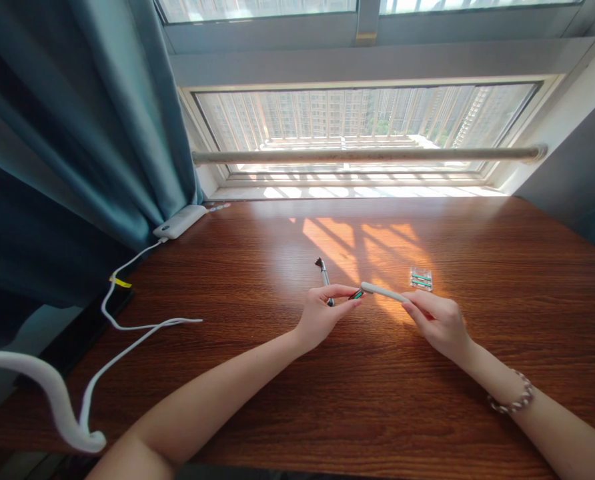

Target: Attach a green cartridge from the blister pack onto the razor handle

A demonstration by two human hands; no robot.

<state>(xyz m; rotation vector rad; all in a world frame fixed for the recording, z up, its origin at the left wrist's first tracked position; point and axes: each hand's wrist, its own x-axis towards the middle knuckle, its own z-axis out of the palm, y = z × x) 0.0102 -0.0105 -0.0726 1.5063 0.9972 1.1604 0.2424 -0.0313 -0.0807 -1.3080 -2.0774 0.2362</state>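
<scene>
My left hand (322, 317) pinches a small dark razor cartridge (358, 294) with a green strip between thumb and fingertips. My right hand (440, 323) is closed on the lower end of a slim pale grey handle (385, 291). Its rounded far end meets or nearly meets the cartridge; I cannot tell if they are joined. Just behind my left fingers lies a silver and black razor (325, 272), dark head pointing away and its near end partly hidden by them. Beyond my right hand, a clear pack (421, 279) with green-striped cartridges lies on the table.
The brown wooden table (257, 400) runs back to a window with a horizontal rail (367, 156). At the left are a white power bank (180, 222) with a white cable (127, 328), a blue curtain (127, 120) and a curved white tube (42, 380) in the foreground.
</scene>
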